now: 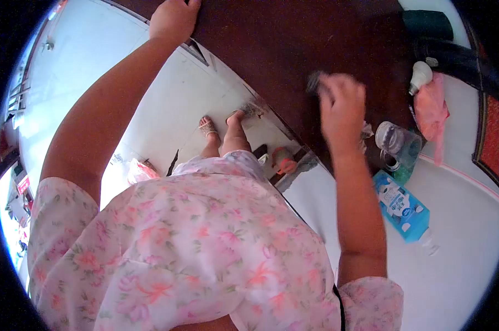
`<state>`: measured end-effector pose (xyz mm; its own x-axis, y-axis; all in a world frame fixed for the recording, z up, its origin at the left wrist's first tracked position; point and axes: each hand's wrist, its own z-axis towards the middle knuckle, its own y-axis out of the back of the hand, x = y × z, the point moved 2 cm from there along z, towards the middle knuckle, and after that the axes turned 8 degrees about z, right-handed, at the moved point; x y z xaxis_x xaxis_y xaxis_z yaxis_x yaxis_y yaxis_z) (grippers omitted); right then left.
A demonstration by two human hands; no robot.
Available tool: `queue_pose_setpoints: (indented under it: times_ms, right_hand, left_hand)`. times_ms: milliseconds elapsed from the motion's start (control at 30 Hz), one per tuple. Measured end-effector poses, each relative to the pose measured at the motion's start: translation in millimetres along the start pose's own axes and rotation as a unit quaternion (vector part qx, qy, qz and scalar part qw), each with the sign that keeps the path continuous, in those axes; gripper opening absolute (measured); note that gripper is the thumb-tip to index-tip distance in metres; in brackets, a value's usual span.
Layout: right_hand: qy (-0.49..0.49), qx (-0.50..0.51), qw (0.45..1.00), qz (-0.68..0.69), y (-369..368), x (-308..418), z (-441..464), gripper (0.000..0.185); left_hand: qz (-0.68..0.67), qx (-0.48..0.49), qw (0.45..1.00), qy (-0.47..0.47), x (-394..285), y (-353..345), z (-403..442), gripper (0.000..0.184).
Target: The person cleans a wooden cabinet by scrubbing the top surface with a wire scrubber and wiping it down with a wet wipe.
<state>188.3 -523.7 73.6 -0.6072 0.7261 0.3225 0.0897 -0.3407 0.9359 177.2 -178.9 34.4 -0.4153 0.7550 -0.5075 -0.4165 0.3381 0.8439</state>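
A dark brown tabletop (260,49) spans the upper middle of the view. At its left edge rests my left hand (174,19), partly cut off by the top of the frame, with its fingers mostly out of sight. Over the table's right part is my right hand (343,102), somewhat blurred, its fingers bent around one side of a small dark object (314,81). What that object is cannot be made out. Close to my right wrist lies a crumpled whitish piece (366,131).
To the right are a clear plastic container (406,151), a blue packet (403,207), a white bulb (420,76), a pink bag (432,107) and a dark green roll (428,25). Below, sandalled feet stand on the pale floor (172,105) near an orange-red item (284,164).
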Motion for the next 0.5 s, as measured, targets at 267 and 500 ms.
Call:
queue_pose_setpoints:
  times_ms: [267,500]
  right_hand:
    - [0.001,-0.038,0.999,-0.022,-23,5,91,0.023]
    - [-0.061,-0.036,0.996,0.06,9,9,-26,0.034]
  left_hand:
    - [0.046,0.023,0.999,0.003,19,-15,4,0.038]
    - [0.059,0.045,0.997,0.008,18,-13,5,0.038]
